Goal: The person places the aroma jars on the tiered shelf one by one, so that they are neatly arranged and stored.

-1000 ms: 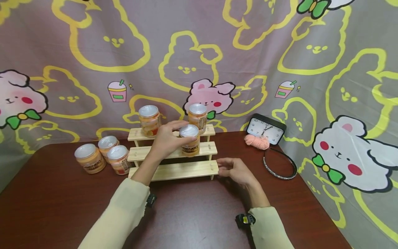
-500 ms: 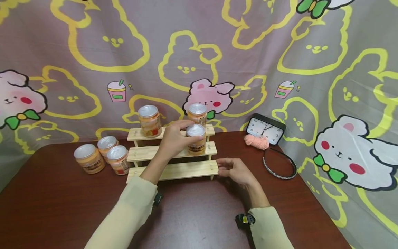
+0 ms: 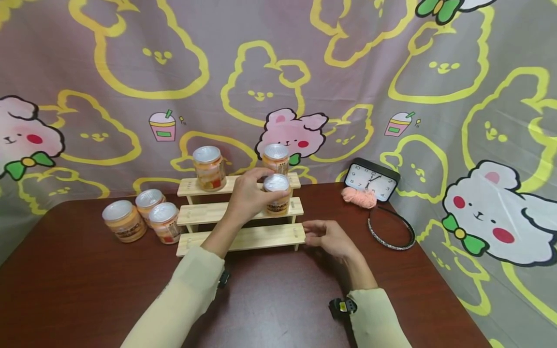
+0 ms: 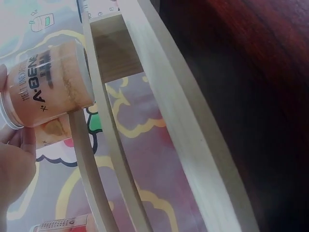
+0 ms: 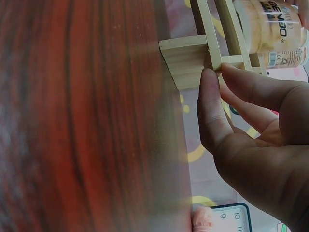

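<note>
My left hand (image 3: 248,197) grips a clear can (image 3: 278,207) with a silver lid and orange-brown contents, fingers and thumb around its upper part. Dark lettering shows on its side in the left wrist view. This can stands upright at the right end of the middle tier of a three-tier pale wooden rack (image 3: 256,237). On the top tier are two similar cans, one at the left (image 3: 210,173) and one at the right (image 3: 276,154), partly hidden. My right hand (image 3: 331,240) pinches the right end of the lowest tier between thumb and finger, as the right wrist view shows.
Several similar cans (image 3: 126,224) stand clustered on the dark wooden table (image 3: 78,290), left of the rack. A black clock (image 3: 372,179), a pink yarn bundle (image 3: 359,198) and a black headband (image 3: 393,247) lie at the right. A patterned cloth (image 3: 348,87) hangs behind.
My left hand has slid the can rightward to the end of the middle tier. The right hand has kept its place at the rack's lowest tier.
</note>
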### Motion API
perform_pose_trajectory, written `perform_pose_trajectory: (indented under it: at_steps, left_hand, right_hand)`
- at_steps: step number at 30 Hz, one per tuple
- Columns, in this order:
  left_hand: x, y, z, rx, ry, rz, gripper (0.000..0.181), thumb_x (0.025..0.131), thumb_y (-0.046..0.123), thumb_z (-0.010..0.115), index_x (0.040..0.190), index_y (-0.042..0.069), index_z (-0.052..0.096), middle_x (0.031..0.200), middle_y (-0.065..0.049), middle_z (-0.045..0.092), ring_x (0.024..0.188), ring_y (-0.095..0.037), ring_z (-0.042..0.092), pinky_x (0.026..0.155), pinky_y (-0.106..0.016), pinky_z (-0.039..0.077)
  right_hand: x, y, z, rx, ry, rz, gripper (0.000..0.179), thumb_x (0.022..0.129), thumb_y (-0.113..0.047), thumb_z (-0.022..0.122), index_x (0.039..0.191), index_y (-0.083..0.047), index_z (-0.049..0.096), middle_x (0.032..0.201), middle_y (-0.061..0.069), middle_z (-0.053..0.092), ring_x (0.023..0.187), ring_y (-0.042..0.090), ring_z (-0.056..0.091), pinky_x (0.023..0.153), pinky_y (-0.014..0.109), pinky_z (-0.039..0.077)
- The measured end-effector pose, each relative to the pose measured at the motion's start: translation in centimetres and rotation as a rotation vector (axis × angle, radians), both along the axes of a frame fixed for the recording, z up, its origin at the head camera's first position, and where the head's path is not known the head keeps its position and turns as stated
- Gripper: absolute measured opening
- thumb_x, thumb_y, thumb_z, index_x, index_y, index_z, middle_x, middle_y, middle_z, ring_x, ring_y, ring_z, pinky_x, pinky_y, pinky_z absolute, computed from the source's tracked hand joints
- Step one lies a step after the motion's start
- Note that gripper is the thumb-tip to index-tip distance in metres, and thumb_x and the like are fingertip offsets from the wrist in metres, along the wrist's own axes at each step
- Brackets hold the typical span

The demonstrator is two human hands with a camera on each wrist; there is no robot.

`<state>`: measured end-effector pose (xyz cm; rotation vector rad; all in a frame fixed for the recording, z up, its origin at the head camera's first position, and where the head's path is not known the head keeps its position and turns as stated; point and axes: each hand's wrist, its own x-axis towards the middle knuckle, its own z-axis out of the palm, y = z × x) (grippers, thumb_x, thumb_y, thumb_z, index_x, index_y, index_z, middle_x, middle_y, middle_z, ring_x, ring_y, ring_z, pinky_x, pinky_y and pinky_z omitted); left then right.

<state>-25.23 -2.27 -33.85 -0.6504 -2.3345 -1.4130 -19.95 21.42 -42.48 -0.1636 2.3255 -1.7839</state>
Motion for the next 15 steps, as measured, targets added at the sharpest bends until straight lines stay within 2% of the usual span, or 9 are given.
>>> perform_pose_trajectory:
  at_steps: [10,15]
  left_hand:
    - [-0.14,-0.09,-0.15,-0.062,0.01,0.027,0.057,0.073,0.022,0.094,0.117,-0.004,0.069,0.12,-0.015,0.068,0.108,-0.028,0.064,0.085,-0.041,0.055]
    - [0.01,-0.09,-0.13,-0.066,0.032,0.017,0.056,0.073,0.02,0.094,0.117,-0.005,0.068,0.121,-0.016,0.068,0.11,-0.03,0.063,0.089,-0.042,0.054]
  right_hand:
    - [-0.01,-0.03,0.08,0.017,0.001,0.0,0.044,0.089,0.01,0.069,0.131,0.016,0.057,0.123,0.028,0.064,0.108,0.03,0.065,0.083,0.03,0.056]
    - [-0.03,-0.01,0.05,0.025,0.003,0.002,0.044,0.089,0.01,0.069,0.131,0.016,0.057,0.123,0.028,0.064,0.109,0.031,0.065,0.084,0.031,0.056]
